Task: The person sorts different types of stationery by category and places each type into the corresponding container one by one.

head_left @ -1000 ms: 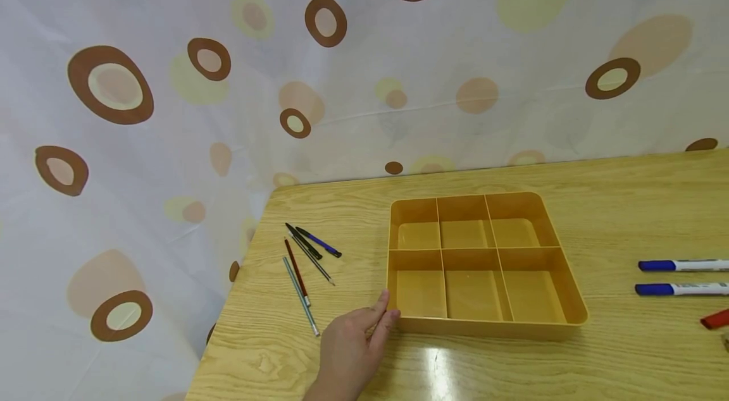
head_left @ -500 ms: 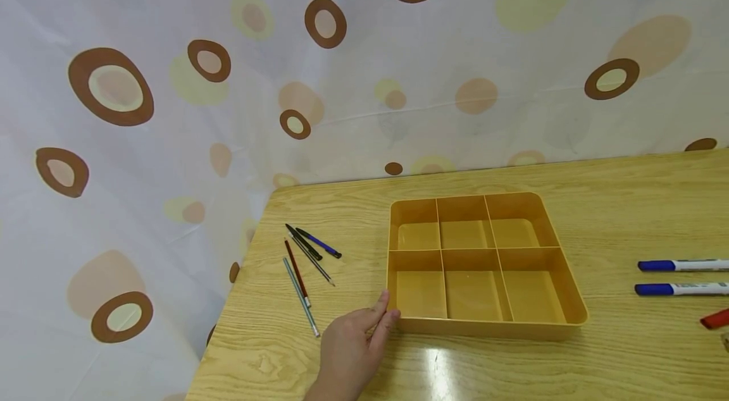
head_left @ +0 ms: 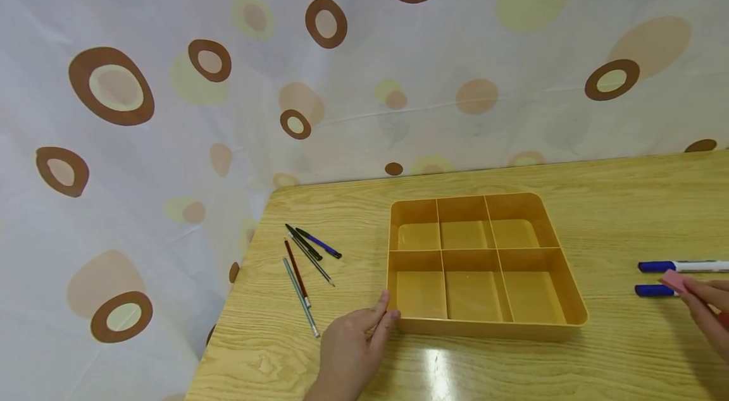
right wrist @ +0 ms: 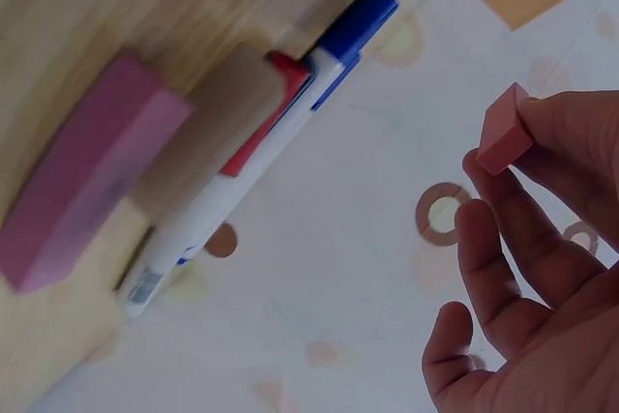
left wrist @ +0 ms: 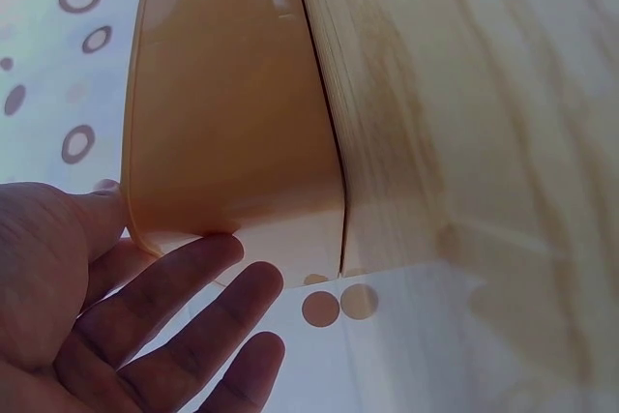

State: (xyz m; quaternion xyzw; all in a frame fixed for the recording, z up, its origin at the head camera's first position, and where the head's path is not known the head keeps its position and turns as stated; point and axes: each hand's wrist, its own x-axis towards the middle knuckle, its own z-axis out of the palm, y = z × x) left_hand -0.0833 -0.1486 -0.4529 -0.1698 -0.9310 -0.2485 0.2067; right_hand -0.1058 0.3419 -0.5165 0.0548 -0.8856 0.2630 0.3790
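A yellow-orange compartment tray (head_left: pixel 487 329) lies on the wooden table. My left hand (head_left: pixel 350 350) is at its near left corner; thumb and fingertips touch the corner, the fingers extended. Seen from the left wrist, the hand (left wrist: pixel 145 326) has its fingertips against the tray's outer wall (left wrist: pixel 232 94), with the thumb by the rim. My right hand (head_left: pixel 709 306) pinches a small pink eraser (head_left: pixel 674 281) above two blue-capped markers (head_left: pixel 656 266) at the right. In the right wrist view thumb and index hold that eraser (right wrist: pixel 504 131), the other fingers loosely bent.
Left of the tray lie a blue pen (head_left: pixel 319 242), a black pen (head_left: pixel 304 241) and several pencils (head_left: pixel 297 274). In the right wrist view are a second pink eraser (right wrist: pixel 92 171), a tan block-like thing (right wrist: pixel 208 128) and a red marker part (right wrist: pixel 261 132). A patterned curtain (head_left: pixel 364 72) hangs behind.
My right hand has come into the head view from the right, holding the pink eraser over the markers. The left hand and the tray have stayed in place.
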